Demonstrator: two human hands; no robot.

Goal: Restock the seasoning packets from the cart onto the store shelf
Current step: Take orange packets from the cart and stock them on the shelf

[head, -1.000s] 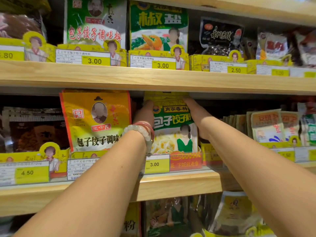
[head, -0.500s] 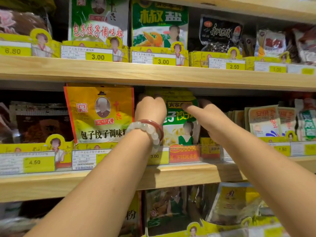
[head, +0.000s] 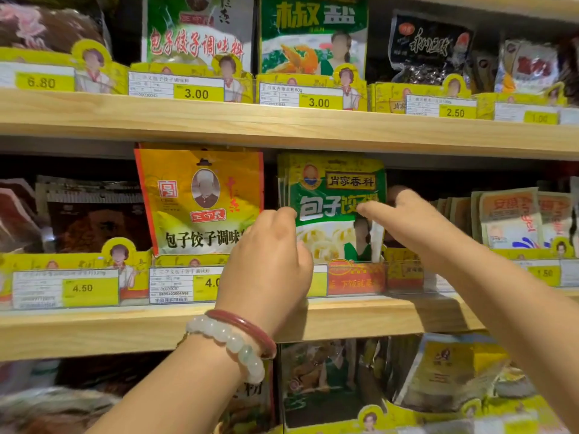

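Right fingertips (head: 365, 209) press flat on the front of the green packet (head: 335, 195), fingers out straight, not gripping; the right hand (head: 407, 220) sits just right of the stack. Left hand (head: 269, 261) is curled w/ knuckles at the packet's left edge, and whether it pinches anything I cannot tell. The packet stands upright on the middle shelf (head: 360, 317), right of the yellow packet (head: 200, 198). To finish well, I'd say: square the stack, push it back behind the price tags (head: 185, 285). Count: approx. 3–4 green packets by edges, 2 hands, 2 bracelets (head: 232, 338).
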